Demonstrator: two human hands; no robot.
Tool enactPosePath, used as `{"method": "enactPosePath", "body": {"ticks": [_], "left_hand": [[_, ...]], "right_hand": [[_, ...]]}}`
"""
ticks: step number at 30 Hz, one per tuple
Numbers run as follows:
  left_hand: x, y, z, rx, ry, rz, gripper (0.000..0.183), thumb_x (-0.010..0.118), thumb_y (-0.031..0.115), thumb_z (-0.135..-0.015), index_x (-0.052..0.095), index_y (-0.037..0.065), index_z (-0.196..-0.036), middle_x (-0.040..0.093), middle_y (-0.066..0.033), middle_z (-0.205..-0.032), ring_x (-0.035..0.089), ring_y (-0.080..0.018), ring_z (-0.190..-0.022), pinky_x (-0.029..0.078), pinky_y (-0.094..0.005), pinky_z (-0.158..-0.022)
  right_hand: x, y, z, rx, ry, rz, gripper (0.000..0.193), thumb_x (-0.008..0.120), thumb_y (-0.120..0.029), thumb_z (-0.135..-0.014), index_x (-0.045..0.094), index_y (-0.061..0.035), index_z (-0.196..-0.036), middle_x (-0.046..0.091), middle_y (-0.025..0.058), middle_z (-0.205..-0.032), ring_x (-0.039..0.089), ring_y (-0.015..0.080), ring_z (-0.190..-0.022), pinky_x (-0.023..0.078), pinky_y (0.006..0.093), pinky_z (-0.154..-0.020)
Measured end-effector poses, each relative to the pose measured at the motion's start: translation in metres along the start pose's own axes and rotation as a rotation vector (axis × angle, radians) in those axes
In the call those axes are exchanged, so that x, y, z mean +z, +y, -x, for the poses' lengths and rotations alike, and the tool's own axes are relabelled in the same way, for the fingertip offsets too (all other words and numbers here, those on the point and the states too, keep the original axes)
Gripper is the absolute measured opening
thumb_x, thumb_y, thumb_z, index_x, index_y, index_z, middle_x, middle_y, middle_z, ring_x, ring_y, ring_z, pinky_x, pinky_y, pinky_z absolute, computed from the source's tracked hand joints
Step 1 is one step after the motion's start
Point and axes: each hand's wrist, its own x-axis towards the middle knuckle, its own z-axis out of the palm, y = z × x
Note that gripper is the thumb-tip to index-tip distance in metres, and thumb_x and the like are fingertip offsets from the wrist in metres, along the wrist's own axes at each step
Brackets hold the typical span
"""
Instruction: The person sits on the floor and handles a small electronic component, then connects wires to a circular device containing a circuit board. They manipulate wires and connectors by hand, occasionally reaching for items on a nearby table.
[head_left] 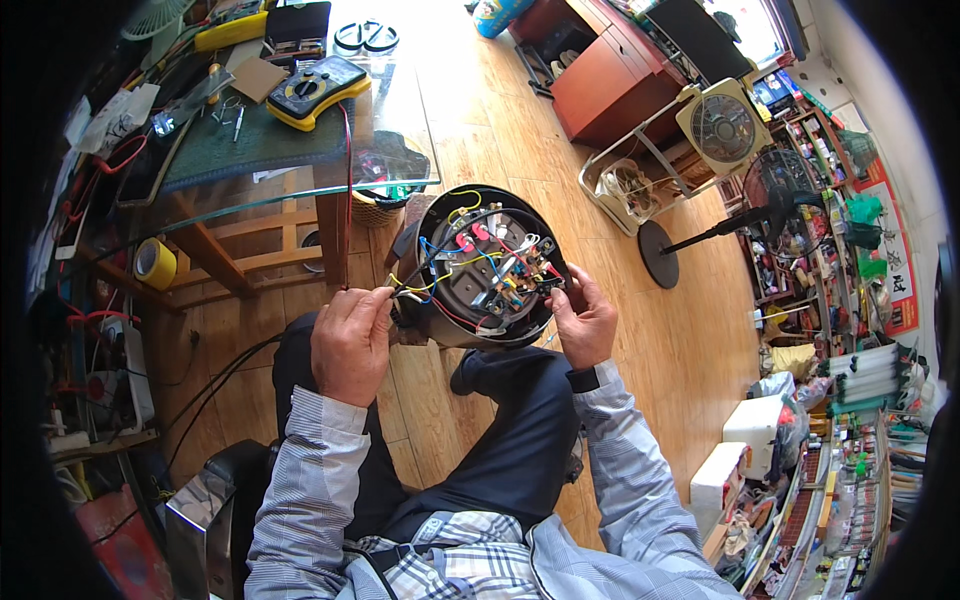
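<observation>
An opened round appliance base (pixel 430 328) with a dark housing is tilted in front of my knees, its inside facing up. Blue, yellow, white and red wires (pixel 430 272) run over its inner metal plate, beside a small circuit board (pixel 515 285). My left hand (pixel 350 340) is at the left rim, thumb and forefinger pinched on a wire end among several loose ones. My right hand (pixel 585 325) is closed on the right rim, thumb toward the inside; a small red and black part lies by its fingertips. A yellow multimeter (pixel 318 92) rests on the glass table, its leads (pixel 348 170) hanging over the edge.
The glass-topped table (pixel 400 180) at the left bears a green mat, tweezers and loose tools. A yellow tape roll (pixel 155 264) is beneath it. Right of me stand a black pedestal fan (pixel 660 255), a beige box fan (pixel 722 128) and crowded shelves (pixel 800 500). Dark cables cross the floor.
</observation>
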Motion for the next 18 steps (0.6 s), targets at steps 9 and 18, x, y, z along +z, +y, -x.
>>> {"method": "enactPosePath", "body": {"ticks": [9, 18], "left_hand": [[0.0001, -0.0008, 0.0000, 0.001, -0.009, -0.001, 0.016, 0.076, 0.013, -0.101, 0.078, 0.004, -0.114, 0.072, -0.0108, -0.098, 0.070, -0.0333, -0.091, 0.054, -0.0450, -0.079], [0.0006, -0.0012, 0.0000, 0.004, -0.004, 0.002, 0.016, 0.077, 0.013, -0.101, 0.079, 0.003, -0.114, 0.072, -0.0108, -0.097, 0.070, -0.0331, -0.090, 0.055, -0.0449, -0.079]], "right_hand": [[0.0007, 0.0031, 0.0019, -0.013, 0.001, 0.013, 0.045, 0.076, 0.002, -0.101, 0.068, 0.0020, -0.145, 0.077, 0.0051, -0.099, 0.074, 0.0098, -0.083, 0.062, 0.0270, -0.076], [0.0024, 0.0000, 0.0046, 0.032, 0.021, -0.018, 0.046, 0.077, 0.002, -0.101, 0.068, 0.0004, -0.146, 0.076, 0.0036, -0.092, 0.075, 0.0100, -0.081, 0.062, 0.0268, -0.075]]}}
